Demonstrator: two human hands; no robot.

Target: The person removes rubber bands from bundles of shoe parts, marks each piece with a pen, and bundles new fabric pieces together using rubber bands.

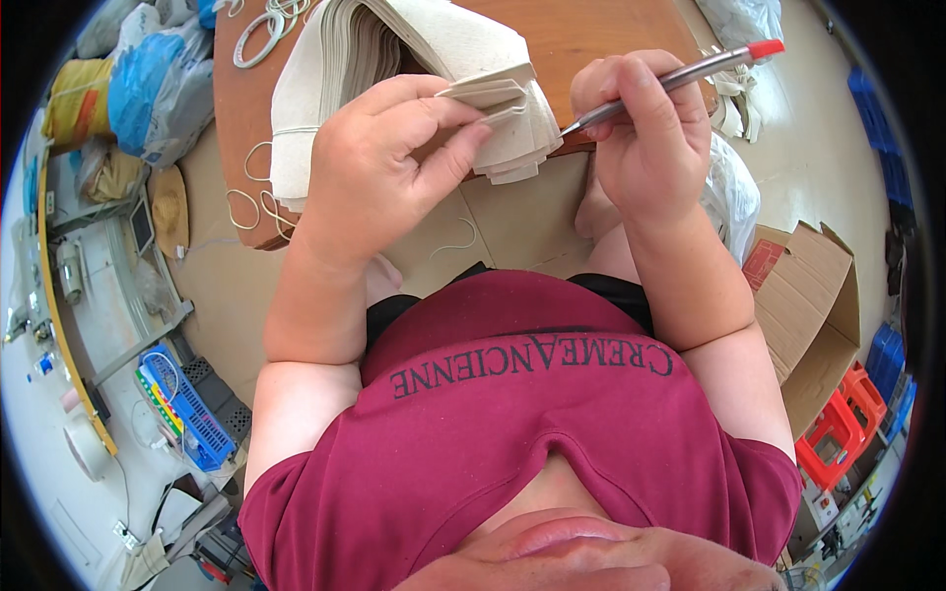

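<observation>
I see my left hand (379, 167) pinching the corner of a small fan of beige cloth pieces (507, 123), thumb and fingers (448, 108) clamped together on their edges. That fan is the loose end of a thick stack of beige cloth (325, 69) that lies on the wooden bench (581, 34), and I take the stack as my landmark. Just right of the stack, my right hand (645, 133) grips a silver pen with a red cap (680, 77), its fingers closed tight round the barrel; the pen's tip touches the pinched pieces at their right edge, and the red cap points up and away from the stack. Left of the stack, white cord loops (261, 34) rest on the bench's top, and more loops hang by the bench's near edge. Far to the right of the stack and lower, an open cardboard box (808, 305) sits on the floor.
</observation>
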